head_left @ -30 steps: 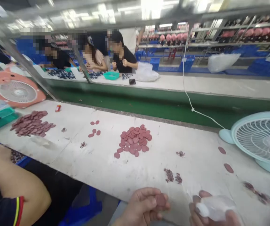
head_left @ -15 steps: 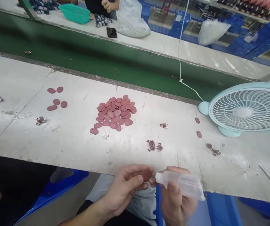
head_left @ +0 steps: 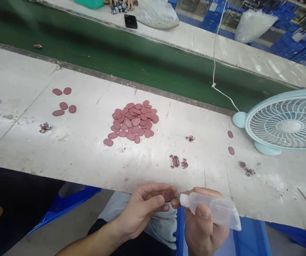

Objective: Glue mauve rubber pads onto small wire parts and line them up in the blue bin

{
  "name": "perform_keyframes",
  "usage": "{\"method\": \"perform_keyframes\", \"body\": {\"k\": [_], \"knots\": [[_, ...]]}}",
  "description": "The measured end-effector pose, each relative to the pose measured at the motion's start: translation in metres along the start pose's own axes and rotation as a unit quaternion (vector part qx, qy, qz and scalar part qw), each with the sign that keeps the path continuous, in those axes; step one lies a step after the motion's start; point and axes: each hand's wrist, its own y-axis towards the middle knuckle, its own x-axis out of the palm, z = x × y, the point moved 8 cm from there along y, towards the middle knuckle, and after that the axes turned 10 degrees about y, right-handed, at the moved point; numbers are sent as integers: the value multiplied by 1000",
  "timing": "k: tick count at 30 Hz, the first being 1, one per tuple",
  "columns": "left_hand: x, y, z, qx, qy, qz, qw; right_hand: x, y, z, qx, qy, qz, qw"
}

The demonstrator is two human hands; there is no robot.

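Note:
My left hand point(head_left: 144, 209) pinches a dark red oval disc point(head_left: 168, 195) between thumb and fingers, just off the table's near edge. In my right hand point(head_left: 205, 227) lies a translucent squeeze bottle point(head_left: 214, 209) with a white cap and a thin needle tip. The tip points left and meets the disc, or nearly so; I cannot tell whether it touches. Past my hands, a pile of similar red oval discs point(head_left: 135, 121) is spread on the white table point(head_left: 89, 153). Small dark crumpled bits point(head_left: 175, 161) lie between the pile and my right hand.
A light blue fan point(head_left: 289, 124) stands at the right, its white cord point(head_left: 214, 64) running upward. Two loose discs point(head_left: 231, 150) lie beside it. Behind the table runs a green channel point(head_left: 131, 64); beyond are a black phone point(head_left: 130, 21), a plastic bag point(head_left: 158, 16) and another person's hand point(head_left: 128, 4).
The camera view has tilted down and shifted slightly, so the far bench shows less. My hands keep the same hold on disc and bottle, with the tip still at the disc.

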Motion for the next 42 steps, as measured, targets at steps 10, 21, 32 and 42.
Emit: {"method": "perform_keyframes", "body": {"k": [10,21,32,42], "knots": [[2,-1,2,-12,-15,4,1000,4,0,-10,-10,23,14,1000],[3,-3,0,-19,-14,10,1000,4,-4,-12,-10,30,10,999],[4,-3,7,3,-17,-18,1000,-26,51,41,317,644,-13,696],[-13,-3,9,5,-3,8,1000,-52,69,52,222,491,-86,838]]}}
